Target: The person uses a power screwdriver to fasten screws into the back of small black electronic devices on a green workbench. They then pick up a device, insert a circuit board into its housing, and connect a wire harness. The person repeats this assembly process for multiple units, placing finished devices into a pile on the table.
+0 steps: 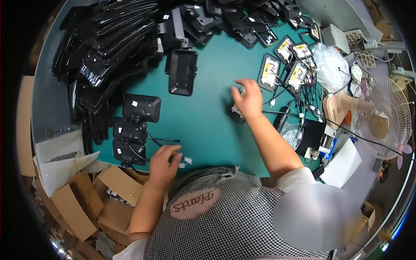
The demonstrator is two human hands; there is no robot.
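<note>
My left hand (162,164) is at the near edge of the green table, fingers apart and holding nothing that I can make out. White plugs (187,160) lie just right of its fingertips. Beyond it, black housings (130,152) with cables are lined up. At the table's middle right, my right hand (249,102) bends its fingers around a small black panel module (235,113), mostly covered by the palm. Farther left, an empty black plastic housing (182,72) lies with its hollow side up.
Black housings in glossy wrapping (117,39) are heaped at the far left. Panel modules with yellow labels (271,69) and tangled cables lie at right, by a dish of screws (291,134), a black screwdriver (282,116) and a fan (381,117). Cardboard boxes (78,203) stand below left.
</note>
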